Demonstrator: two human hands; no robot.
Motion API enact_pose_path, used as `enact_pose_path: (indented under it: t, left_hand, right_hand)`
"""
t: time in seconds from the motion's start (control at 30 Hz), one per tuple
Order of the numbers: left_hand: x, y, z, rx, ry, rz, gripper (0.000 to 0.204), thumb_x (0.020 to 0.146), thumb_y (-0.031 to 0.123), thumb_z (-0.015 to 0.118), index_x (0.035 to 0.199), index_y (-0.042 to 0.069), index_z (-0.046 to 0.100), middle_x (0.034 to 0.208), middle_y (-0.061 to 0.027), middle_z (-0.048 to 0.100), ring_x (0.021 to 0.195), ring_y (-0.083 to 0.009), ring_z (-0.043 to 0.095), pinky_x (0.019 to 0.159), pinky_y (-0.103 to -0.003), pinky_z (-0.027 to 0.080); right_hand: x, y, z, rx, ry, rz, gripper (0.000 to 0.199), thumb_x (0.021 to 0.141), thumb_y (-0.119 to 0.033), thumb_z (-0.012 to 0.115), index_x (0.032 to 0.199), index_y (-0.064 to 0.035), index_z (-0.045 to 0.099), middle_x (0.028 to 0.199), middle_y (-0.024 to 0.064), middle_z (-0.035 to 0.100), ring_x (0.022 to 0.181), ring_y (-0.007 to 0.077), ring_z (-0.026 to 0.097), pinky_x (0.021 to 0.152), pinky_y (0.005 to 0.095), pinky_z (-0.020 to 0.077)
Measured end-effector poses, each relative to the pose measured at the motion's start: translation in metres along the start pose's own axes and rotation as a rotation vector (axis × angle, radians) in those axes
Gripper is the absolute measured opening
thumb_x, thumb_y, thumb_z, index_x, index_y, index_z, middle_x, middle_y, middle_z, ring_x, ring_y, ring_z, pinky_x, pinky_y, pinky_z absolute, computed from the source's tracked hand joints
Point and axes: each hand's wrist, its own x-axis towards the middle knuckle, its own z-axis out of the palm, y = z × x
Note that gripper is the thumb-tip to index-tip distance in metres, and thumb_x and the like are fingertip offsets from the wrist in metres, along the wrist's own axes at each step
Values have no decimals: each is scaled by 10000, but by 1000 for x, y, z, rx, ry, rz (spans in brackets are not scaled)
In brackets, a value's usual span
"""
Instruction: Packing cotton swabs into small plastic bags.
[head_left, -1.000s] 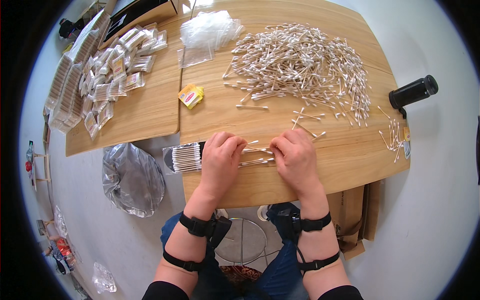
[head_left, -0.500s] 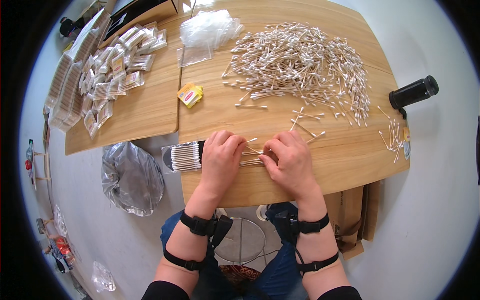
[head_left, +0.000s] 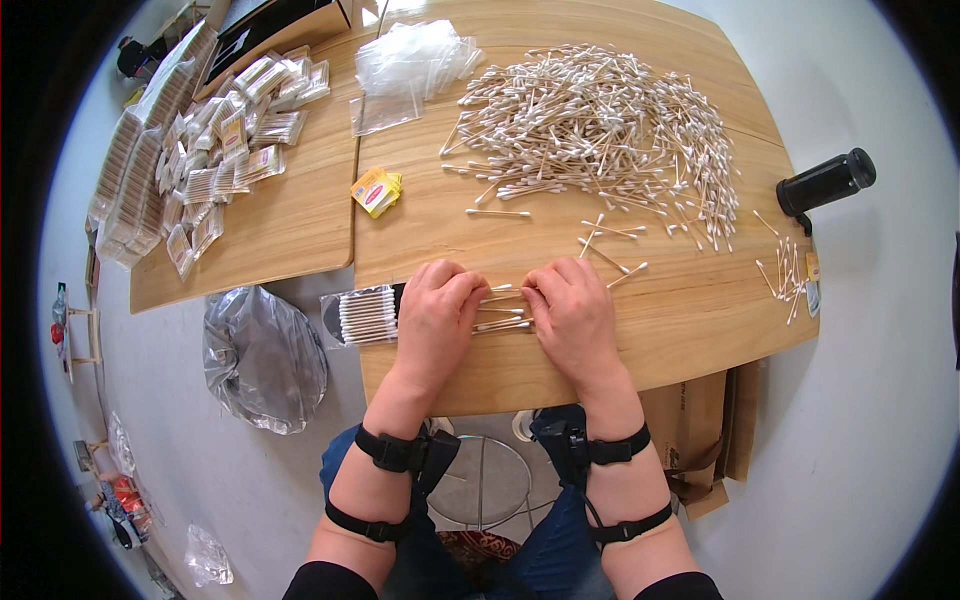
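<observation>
While several cotton swabs [head_left: 505,324] lie between the hands on the surface [head_left: 680,325], the left hand [head_left: 437,305] appears to pinch some by their hidden ends; right hand [head_left: 572,310]: fingers pressed together beside the tips, contents unclear. Step, as judged: gathering and lining up swabs. Next move likely calls for a light grip, tips level. Left of the hands: aligned row [head_left: 368,317] in clear plastic. Farther out: loose pile [head_left: 590,125].

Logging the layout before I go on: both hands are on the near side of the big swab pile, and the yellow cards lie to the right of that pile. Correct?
Not quite: the yellow cards lie to the left of the big swab pile, as the head view shows. The left hand and right hand are indeed on its near side.
</observation>
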Motion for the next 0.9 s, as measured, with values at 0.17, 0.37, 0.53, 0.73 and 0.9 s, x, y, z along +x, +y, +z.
enact_pose_path:
  t: [0.17, 0.37, 0.53, 0.73, 0.9]
  left_hand:
    - [1, 0, -5, 9, -50, 14, 75, 807, 62, 726, 858, 26, 683, 855, -104, 618, 844, -304, 610, 754, -400, 491]
    - [0, -3, -1, -54, -36, -53, 66, 818, 79, 718, 850, 33, 683, 846, -101, 614, 842, -309, 605, 763, -409, 483]
    - [1, -1, 3, -46, -2, -59, 53, 826, 92, 709, 839, 46, 687, 840, -92, 615, 839, -304, 602, 764, -414, 474]
    - [2, 8, -2, -86, -81, 89, 57, 825, 82, 722, 841, 37, 691, 845, -91, 630, 830, -297, 609, 752, -398, 481]
    - [-3, 5, -4, -139, -126, 106, 48, 857, 74, 700, 860, 28, 689, 846, -95, 633, 812, -295, 605, 741, -382, 479]
  right_hand:
    - [-1, -1, 4, -5, 12, 40, 90, 819, -71, 698, 860, -77, 618, 872, 88, 578, 889, 304, 582, 760, 424, 480]
    - [0, -3, 5, -2, 24, 46, 89, 806, -66, 700, 836, -75, 617, 864, 91, 578, 868, 303, 587, 738, 426, 481]
    - [-3, -1, 2, 73, -70, 2, 82, 789, -58, 701, 835, -74, 636, 884, 91, 602, 876, 307, 597, 737, 420, 486]
    - [-8, 41, -40, -38, 182, 165, 182, 769, 13, 644, 935, -58, 659, 1008, 113, 622, 1005, 322, 582, 855, 427, 480]
    - [-16, 54, -51, -154, 200, 250, 241, 768, 50, 616, 982, -49, 667, 1010, 118, 618, 1007, 326, 573, 875, 429, 472]
